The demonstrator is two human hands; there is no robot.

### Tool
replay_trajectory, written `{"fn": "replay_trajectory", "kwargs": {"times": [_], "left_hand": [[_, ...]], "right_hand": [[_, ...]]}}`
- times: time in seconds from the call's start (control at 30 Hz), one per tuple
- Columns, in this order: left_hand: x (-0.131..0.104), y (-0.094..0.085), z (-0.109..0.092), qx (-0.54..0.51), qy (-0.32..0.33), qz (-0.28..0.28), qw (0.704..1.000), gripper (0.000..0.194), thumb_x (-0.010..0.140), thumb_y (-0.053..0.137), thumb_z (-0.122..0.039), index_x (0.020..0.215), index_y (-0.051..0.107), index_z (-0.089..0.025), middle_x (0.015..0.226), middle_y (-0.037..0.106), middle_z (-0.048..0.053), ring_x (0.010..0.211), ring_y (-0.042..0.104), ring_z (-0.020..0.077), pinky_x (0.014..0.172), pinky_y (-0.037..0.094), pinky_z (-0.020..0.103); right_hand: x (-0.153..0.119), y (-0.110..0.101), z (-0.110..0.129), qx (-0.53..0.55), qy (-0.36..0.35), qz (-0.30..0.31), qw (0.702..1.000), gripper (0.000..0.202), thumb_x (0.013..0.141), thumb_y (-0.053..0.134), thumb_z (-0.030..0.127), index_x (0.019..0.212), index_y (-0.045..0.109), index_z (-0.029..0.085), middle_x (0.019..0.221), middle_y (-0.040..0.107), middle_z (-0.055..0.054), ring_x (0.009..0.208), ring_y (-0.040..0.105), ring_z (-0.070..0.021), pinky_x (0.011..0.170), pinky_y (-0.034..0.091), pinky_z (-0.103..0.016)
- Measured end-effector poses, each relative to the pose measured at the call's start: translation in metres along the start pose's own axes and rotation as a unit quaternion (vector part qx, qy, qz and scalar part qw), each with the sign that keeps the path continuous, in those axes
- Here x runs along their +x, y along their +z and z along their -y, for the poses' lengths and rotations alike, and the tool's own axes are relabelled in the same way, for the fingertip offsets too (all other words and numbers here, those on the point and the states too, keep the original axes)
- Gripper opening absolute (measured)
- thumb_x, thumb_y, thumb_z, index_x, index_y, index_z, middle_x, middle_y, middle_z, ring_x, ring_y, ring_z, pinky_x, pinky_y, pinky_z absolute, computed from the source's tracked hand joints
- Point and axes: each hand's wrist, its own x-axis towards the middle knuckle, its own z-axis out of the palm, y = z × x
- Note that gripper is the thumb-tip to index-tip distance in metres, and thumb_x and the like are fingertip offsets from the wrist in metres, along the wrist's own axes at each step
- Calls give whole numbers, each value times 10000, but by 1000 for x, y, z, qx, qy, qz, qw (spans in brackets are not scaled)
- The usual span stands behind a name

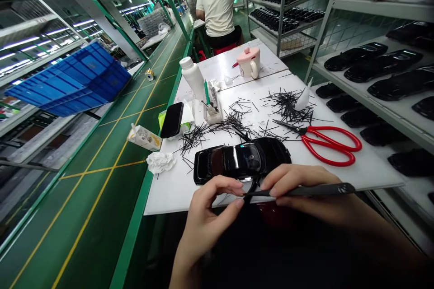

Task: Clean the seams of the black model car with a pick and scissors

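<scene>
From where I stand, the glossy black model car (233, 159) sits upright on its wheels' side near the front edge of the white tabletop (233, 88), just beyond both hands. The right hand (294, 180) is closed on a pair of black tweezers (313, 189), their tip reaching toward the fingertips of the left hand (212, 207). The left thumb and forefinger come close around that tip, beside a slim dark piece (252, 188); I cannot tell whether they pinch it or only flank it.

Handling this well, I judge, calls for a light squeeze, since a hard one could make so small a piece spring away. Bracing the fingers would steady the tip, and angling it off the shiny bodywork would spare the finish a scratch.

Loose heaps of thin black strips (288, 104) lie beyond the car, and a dropped piece could easily vanish among them. Red-handled scissors (334, 144) rest to the right, blades toward the strips, near a white nozzle bottle (303, 98). On the left are a crumpled tissue (160, 162), a drink carton (145, 138) and a smartphone (172, 120). Farther back stand a white bottle (192, 76) and a pink lidded mug (249, 63).

A green conveyor belt (111, 162) runs along the left, with blue crates (71, 79) past it. Ahead, a seated person in a white shirt (219, 4) reaches toward racks (282, 4) of black car bodies; more fill the shelving (383, 6) at right.
</scene>
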Motion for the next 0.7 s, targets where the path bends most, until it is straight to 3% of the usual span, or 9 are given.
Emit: {"fn": "replay_trajectory", "kwargs": {"times": [0.33,0.5,0.57,0.7], "left_hand": [[3,-5,5,-18,-35,13,999,62,865,675,-204,809,662,-225,791,646,-23,777,622,110,723,471,203],[6,-15,10,-49,-59,-47,996,83,857,690,-225,777,670,-232,768,676,-43,754,639,87,710,493,158],[8,-14,10,-46,-76,-48,995,30,838,716,-227,827,696,-248,767,714,-48,745,655,79,702,497,137],[11,-1,5,-63,-104,6,993,201,867,687,-244,1062,696,-290,816,764,-34,779,695,90,753,524,149]], "right_hand": [[-4,7,-7,66,6,-19,998,192,866,660,80,984,704,225,1040,727,-51,927,705,-155,823,573,-261],[-11,-1,-4,81,4,-121,989,230,858,671,77,966,707,276,1027,729,-24,940,701,-153,806,573,-235],[-12,-2,-4,71,6,-121,990,232,852,676,78,967,706,278,1027,729,-29,949,700,-163,814,575,-248],[-9,1,-7,73,19,-87,993,206,858,673,94,974,699,262,1024,724,-45,946,702,-181,810,582,-279]]}}
